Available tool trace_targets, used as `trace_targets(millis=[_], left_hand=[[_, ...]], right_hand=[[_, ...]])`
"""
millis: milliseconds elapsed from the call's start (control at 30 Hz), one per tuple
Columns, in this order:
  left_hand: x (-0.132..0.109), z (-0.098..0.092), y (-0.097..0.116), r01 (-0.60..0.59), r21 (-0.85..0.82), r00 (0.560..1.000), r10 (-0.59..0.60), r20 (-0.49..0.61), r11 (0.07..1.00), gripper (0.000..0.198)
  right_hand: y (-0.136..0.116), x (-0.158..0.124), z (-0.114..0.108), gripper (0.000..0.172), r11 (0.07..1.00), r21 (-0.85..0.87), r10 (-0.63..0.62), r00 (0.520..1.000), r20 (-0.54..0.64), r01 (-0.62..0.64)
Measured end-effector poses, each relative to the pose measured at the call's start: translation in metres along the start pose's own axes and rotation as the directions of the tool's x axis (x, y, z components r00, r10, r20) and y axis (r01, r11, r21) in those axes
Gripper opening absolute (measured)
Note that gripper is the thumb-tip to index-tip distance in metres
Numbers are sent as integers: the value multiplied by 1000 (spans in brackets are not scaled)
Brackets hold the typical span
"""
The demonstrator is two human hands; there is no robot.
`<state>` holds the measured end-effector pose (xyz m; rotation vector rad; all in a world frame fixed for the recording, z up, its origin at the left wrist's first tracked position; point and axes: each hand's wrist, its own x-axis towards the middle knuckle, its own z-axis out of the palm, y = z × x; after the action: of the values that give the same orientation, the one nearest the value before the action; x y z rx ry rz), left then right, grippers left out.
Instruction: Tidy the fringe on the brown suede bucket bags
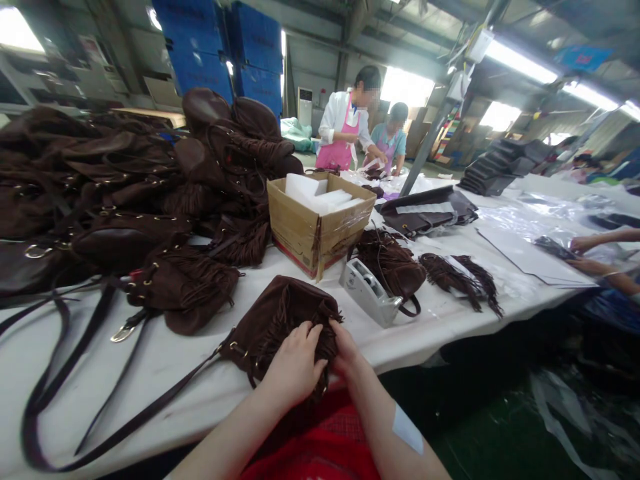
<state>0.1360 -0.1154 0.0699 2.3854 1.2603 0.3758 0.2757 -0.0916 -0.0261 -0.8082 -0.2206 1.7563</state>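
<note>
A dark brown fringed handbag lies on its side at the near edge of the table. My left hand rests across its fringe, fingers curled into the strands. At the bag's right end, my right hand is closed on the fringe and edge, its fingertips partly hidden. A long brown strap runs from the bag's metal ring out to the left and loops over the table edge. Just beyond my right hand stands a grey tape dispenser.
A cardboard box holds white foam pieces. Brown bags are heaped at the left; another fringed bag lies nearer. Behind the dispenser are a brown bag and a fringed piece. Co-workers stand beyond; another person's hands are at right.
</note>
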Motion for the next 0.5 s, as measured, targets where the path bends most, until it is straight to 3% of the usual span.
trace_targets(millis=[167,333,500], left_hand=[[18,11,3,52,126,979,-76,190,991,29],[-7,-4,20,4,33,964,-12,264,999,15],[-29,-13,28,2,-53,945,15,327,999,14]], right_hand=[[4,1,-1,27,998,-37,-43,998,51,45],[4,-2,4,35,994,-105,48,988,145,-33],[4,-3,5,38,991,-105,100,981,167,-84]])
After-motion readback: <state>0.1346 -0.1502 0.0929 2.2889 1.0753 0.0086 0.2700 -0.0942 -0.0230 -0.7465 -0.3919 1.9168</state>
